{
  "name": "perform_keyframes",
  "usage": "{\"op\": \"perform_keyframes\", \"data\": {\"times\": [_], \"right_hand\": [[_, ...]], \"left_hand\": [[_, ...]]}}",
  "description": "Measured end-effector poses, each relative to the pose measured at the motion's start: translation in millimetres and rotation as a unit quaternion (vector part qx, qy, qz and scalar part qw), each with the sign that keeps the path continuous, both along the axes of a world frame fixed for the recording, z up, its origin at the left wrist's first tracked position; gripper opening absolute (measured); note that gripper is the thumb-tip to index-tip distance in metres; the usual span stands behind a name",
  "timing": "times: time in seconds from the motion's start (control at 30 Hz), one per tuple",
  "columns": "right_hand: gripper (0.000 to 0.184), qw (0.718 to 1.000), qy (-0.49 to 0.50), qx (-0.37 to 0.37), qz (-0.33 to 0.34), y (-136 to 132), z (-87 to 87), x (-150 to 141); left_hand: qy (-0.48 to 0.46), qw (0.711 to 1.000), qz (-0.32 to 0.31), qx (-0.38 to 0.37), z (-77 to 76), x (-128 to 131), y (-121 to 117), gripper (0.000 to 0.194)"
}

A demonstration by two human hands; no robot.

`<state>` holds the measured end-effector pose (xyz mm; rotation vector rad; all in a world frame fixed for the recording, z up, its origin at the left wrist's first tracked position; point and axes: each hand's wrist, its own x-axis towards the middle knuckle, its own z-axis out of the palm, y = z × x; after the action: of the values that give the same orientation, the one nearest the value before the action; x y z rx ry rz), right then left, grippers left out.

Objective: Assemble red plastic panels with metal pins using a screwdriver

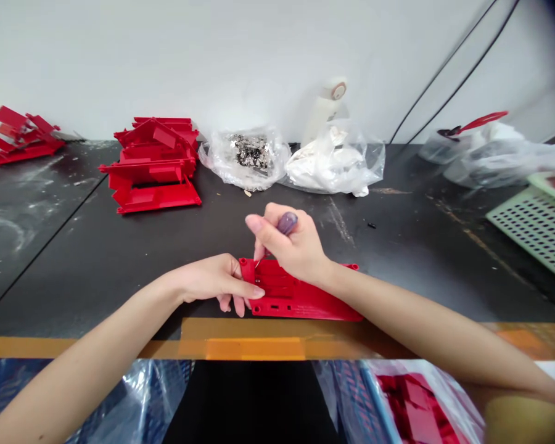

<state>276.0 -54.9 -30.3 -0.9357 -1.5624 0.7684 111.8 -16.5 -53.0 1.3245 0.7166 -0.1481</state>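
A flat red plastic part (300,296) lies on the black table (97,259) near its front edge. My left hand (217,283) grips the part's left end, fingers curled over its edge. My right hand (289,243) is closed round a small screwdriver with a purple handle (287,222), its thin shaft pointing down onto the left end of the red part, close to my left fingers.
A stack of red plastic parts (155,163) stands at the back left, more red parts (18,142) at the far left. Plastic bags with small metal pieces (252,154) and white items (333,163) sit by the wall. A green perforated basket (536,222) is at right.
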Motion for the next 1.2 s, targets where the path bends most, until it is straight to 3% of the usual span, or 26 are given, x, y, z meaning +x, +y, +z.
{"op": "perform_keyframes", "data": {"times": [0.13, 0.3, 0.43, 0.67, 0.9, 1.1, 1.2], "right_hand": [[0.047, 0.993, 0.106, -0.054, 0.015, 3.0, 4.4, 1.6], [0.042, 0.985, 0.094, -0.056, 0.134, 2.3, 10.9, 5.8], [0.046, 0.98, 0.094, -0.057, 0.167, 0.8, 12.0, 8.7], [0.052, 0.99, 0.012, -0.042, 0.134, -6.7, 11.9, 6.7], [0.052, 0.986, 0.0, -0.058, 0.157, -6.5, 9.2, 6.4], [0.047, 0.978, -0.016, -0.023, 0.205, -6.4, 6.1, 7.5], [0.047, 0.983, -0.006, -0.018, 0.185, -7.2, 8.0, 6.7]], "left_hand": [[-0.003, 1.0, 0.005, -0.005, 1.3, 0.7, -0.4, 0.034], [0.003, 1.0, 0.006, -0.019, 1.7, 1.0, 0.2, 0.039], [0.005, 1.0, 0.004, -0.024, 0.7, 0.6, 0.8, 0.038], [0.008, 1.0, 0.007, -0.026, -3.5, -0.9, 1.4, 0.03], [0.008, 1.0, -0.001, -0.021, -4.8, -1.6, 2.3, 0.028], [0.003, 1.0, 0.012, -0.007, -2.2, 0.0, 1.0, 0.03], [0.008, 1.0, 0.009, -0.007, -3.1, -0.3, 1.4, 0.029]]}}
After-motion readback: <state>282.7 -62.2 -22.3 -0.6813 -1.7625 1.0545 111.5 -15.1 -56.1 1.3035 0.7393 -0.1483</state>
